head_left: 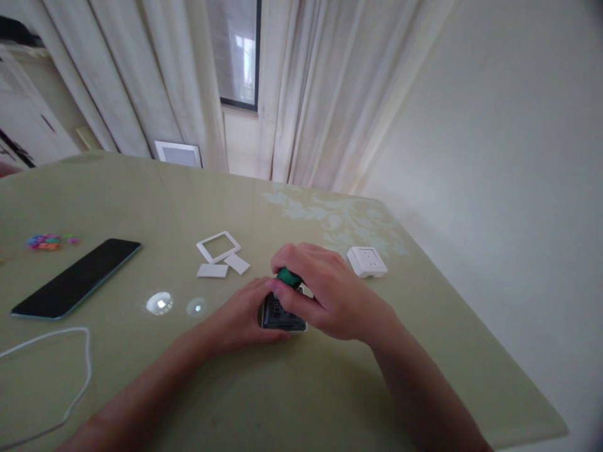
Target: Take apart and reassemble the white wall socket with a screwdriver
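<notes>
My left hand grips a wall switch by its left and near sides, with its dark inner face up and a white rim around it. My right hand is closed over the green handle of a screwdriver, held directly above the switch. The screwdriver's shaft and tip are hidden, so I cannot tell whether it touches a screw. Just beyond my left hand lie a white square frame and two white cover plates, one flat beside the other.
A white socket box sits right of my right hand. To the left are a black tablet-like slab, a white cable and small coloured pieces. The table's right edge runs near the wall.
</notes>
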The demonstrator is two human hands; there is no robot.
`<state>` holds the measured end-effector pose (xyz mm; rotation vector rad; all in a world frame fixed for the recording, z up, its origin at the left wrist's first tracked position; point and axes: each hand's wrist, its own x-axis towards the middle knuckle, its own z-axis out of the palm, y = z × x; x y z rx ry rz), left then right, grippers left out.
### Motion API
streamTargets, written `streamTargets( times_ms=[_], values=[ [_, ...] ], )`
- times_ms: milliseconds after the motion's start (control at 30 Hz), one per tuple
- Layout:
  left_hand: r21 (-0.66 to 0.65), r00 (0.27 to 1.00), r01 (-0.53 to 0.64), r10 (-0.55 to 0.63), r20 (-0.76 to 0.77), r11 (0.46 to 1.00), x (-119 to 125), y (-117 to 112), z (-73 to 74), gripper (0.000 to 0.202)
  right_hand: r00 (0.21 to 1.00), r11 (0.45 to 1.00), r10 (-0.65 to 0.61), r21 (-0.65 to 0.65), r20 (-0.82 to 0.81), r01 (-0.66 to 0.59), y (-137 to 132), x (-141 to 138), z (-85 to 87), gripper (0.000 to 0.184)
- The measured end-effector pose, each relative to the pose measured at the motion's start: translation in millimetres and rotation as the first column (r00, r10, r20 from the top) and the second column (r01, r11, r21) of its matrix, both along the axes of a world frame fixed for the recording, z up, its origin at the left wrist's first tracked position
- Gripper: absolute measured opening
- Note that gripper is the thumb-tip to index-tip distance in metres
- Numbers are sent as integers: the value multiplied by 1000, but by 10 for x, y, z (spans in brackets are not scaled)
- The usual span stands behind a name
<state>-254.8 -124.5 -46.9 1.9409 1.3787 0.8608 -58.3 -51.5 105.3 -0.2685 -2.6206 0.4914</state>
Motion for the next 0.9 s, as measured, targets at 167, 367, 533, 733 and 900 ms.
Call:
streamTargets(
  times_ms=[167, 367, 533, 733, 900],
  values=[
    [-25, 1000, -6, 6, -13, 1000, -6, -8, 49, 68, 997, 994, 78, -84, 21, -76, 65, 53, 43, 8],
    [17, 994, -40, 42, -101, 999, -15, -11, 21, 67, 945, 945, -326, 38, 27, 325, 23, 0, -16, 33],
    [9, 993, -42, 43, -114, 999, -16, -1, 27, 58, 973, 972, -232, -31, -7, 232, 16, -43, -49, 28],
    [-23, 991, -41, 38, -125, 999, -9, -10, 92, 61, 979, 980, -200, 28, 31, 199, 31, -17, -12, 14],
    [-6, 995, -24, 24, -101, 1000, -26, -11, 92, 58, 1000, 999, -16, 35, 1, 16, 57, 20, -3, 7]
  ],
)
